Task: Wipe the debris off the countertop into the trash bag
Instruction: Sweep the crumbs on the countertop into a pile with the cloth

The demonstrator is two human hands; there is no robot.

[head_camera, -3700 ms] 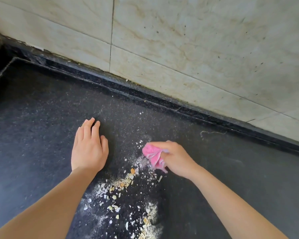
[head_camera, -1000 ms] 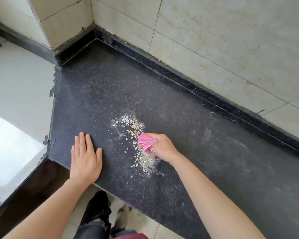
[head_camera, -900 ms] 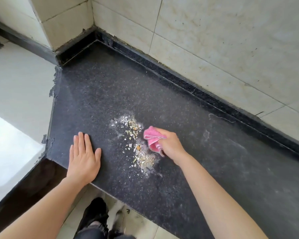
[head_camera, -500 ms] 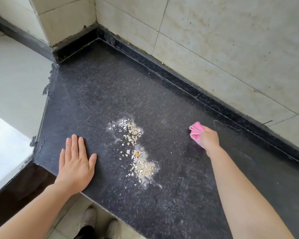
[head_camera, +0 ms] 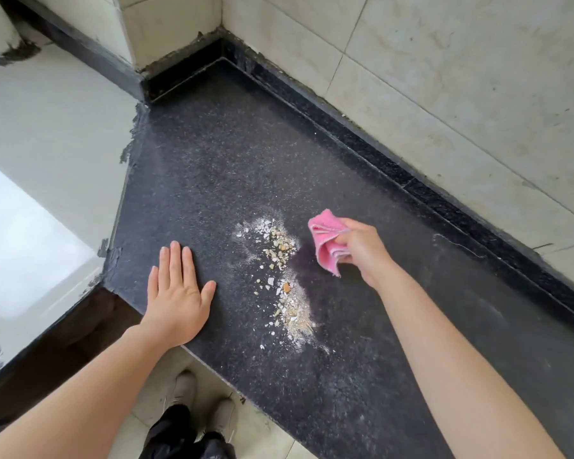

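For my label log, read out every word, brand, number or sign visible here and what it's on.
None. No readable text shows on the crumpled pink cloth, the dark speckled stone countertop, the pale marbled wall tiles or the light-coloured shoes.

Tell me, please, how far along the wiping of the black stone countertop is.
Done: pale crumbs and dust lie gathered in one narrow band on the black speckled stone countertop. In hand: the right hand grips a crumpled pink cloth just right of that band; the left hand rests flat. Left: all of it is still on the counter; no trash bag is visible.
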